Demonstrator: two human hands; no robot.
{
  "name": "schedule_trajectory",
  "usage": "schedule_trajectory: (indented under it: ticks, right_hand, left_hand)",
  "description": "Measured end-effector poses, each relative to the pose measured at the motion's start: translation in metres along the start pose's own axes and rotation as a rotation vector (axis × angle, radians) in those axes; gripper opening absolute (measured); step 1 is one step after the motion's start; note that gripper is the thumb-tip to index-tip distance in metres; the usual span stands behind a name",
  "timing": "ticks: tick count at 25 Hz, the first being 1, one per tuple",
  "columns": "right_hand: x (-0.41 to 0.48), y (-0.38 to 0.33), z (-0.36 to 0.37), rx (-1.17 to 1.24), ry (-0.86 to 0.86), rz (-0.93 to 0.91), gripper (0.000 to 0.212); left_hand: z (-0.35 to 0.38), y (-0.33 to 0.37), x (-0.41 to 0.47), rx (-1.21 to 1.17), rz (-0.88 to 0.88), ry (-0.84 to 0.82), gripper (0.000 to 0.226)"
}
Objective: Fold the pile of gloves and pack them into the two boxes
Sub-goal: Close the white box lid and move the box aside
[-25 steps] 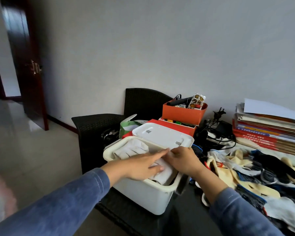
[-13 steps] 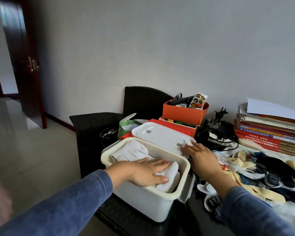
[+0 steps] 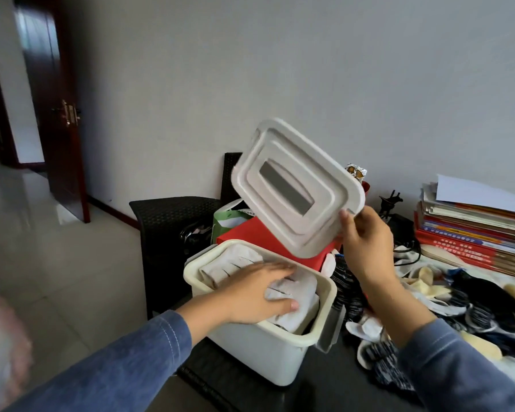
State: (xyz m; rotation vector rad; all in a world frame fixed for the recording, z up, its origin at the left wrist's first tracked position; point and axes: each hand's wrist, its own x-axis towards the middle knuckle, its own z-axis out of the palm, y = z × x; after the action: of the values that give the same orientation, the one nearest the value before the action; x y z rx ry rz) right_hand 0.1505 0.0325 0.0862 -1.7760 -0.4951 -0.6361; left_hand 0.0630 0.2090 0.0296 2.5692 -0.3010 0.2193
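A white plastic box [image 3: 259,355] stands on the dark table, filled to the rim with folded white gloves [image 3: 238,260]. My left hand [image 3: 259,292] lies flat on the gloves inside it, fingers straight, pressing them down. My right hand [image 3: 366,242] grips the corner of the box's white lid [image 3: 298,188] and holds it tilted in the air above and behind the box, its underside facing me. A loose pile of unfolded gloves [image 3: 446,295], white, cream, black and patterned, lies on the table to the right.
A red box [image 3: 250,236] and a green bag [image 3: 229,218] sit right behind the white box. A stack of books and papers [image 3: 473,227] stands at the right, with black cables [image 3: 399,221] in front of the wall. A dark wicker chair [image 3: 167,215] is at the left.
My right hand has picked the lid up from the red box and raised it, tilted, above the white box. My left hand stays pressed on the folded gloves.
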Motion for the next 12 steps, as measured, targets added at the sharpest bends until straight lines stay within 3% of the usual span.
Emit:
schedule_trajectory:
  ticks: [3, 6, 9, 12]
  right_hand:
    - [-0.013, -0.014, 0.000, 0.489, -0.076, 0.422, 0.014]
    - [-0.032, -0.013, -0.007, 0.577, -0.263, 0.721, 0.013]
    - [-0.041, -0.011, -0.016, 0.557, -0.359, 0.844, 0.013]
    - [-0.045, -0.009, -0.024, 0.494, -0.406, 0.870, 0.015]
  left_hand:
    - [-0.001, -0.003, -0.012, -0.011, 0.054, 0.544, 0.022]
    - [-0.016, -0.013, -0.027, -0.020, -0.049, 0.974, 0.029]
    - [-0.036, -0.026, -0.040, -0.026, -0.169, 1.129, 0.023]
    - [-0.045, -0.038, -0.039, 0.067, -0.247, 1.132, 0.027]
